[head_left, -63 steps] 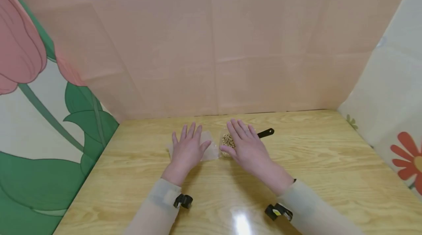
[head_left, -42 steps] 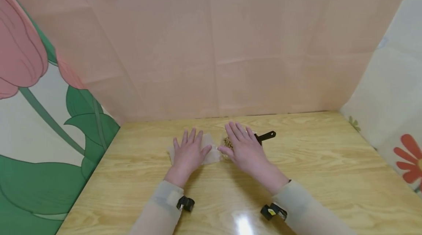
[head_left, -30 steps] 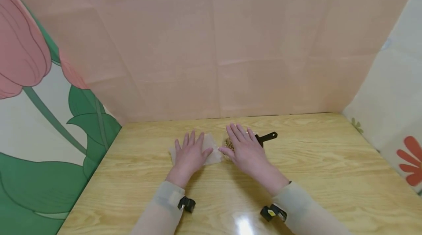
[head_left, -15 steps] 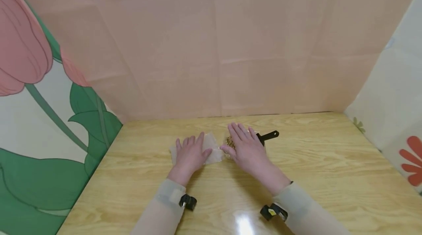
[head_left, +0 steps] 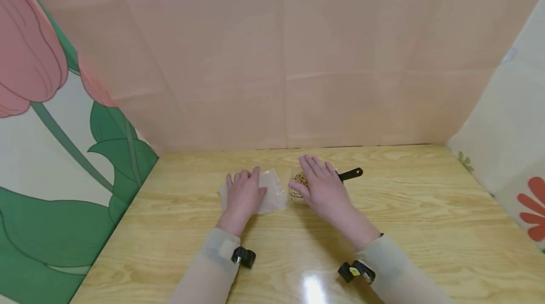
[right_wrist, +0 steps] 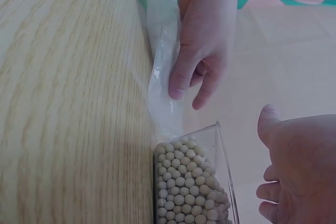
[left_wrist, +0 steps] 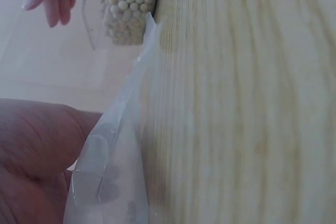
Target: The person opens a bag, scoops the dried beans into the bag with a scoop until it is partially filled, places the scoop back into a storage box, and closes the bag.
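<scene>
My left hand (head_left: 243,196) is over a translucent plastic bag (head_left: 273,196) that lies on the table. Its fingers are bent, with the index finger straighter; in the right wrist view, thumb and index finger stand apart beside the bag (right_wrist: 164,82). Whether the fingertips touch the bag is hard to tell. My right hand (head_left: 325,195) hovers, fingers extended, above a clear plastic box (right_wrist: 224,156) filled with small round cream-coloured beads (right_wrist: 184,187). It holds nothing. A black handle (head_left: 351,174) sticks out to the right from behind this hand; its other end is hidden.
The wood-grain table (head_left: 408,228) extends around both hands. A pink cloth backdrop (head_left: 281,58) stands along the far edge, with flower-printed panels (head_left: 55,162) at the sides.
The left hand's fingers, straight before, have bent over the bag. The right hand stays over the box, fingers extended, having shifted only slightly. The bag and box show no clear movement.
</scene>
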Available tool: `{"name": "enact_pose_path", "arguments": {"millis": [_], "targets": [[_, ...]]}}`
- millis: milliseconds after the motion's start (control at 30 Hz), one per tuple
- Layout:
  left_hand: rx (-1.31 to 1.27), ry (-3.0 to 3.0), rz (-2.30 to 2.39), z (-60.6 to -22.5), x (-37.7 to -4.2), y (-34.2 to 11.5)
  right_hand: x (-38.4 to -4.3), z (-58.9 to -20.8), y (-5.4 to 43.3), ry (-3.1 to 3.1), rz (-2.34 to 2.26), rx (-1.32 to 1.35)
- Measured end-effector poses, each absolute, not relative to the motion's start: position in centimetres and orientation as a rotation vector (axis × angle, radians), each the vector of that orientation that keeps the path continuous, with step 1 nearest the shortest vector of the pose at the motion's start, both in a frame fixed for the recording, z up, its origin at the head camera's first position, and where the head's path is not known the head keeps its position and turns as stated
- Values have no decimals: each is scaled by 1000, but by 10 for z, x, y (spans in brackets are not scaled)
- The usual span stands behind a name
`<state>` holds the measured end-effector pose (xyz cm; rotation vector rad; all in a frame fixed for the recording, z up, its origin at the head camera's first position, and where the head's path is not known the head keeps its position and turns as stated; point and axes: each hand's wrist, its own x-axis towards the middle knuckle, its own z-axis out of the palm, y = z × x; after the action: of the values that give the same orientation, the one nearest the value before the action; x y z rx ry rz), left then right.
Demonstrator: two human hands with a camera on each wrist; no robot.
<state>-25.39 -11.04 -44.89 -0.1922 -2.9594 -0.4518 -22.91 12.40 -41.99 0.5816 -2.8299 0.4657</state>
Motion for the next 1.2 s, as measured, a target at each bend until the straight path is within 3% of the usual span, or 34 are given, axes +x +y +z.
{"name": "enact_pose_path", "arguments": {"millis": [1200], "targets": [[-324, -2710, -640, -416, -256, -129, -237, -403, 118, -2758, 1009, 561]]}}
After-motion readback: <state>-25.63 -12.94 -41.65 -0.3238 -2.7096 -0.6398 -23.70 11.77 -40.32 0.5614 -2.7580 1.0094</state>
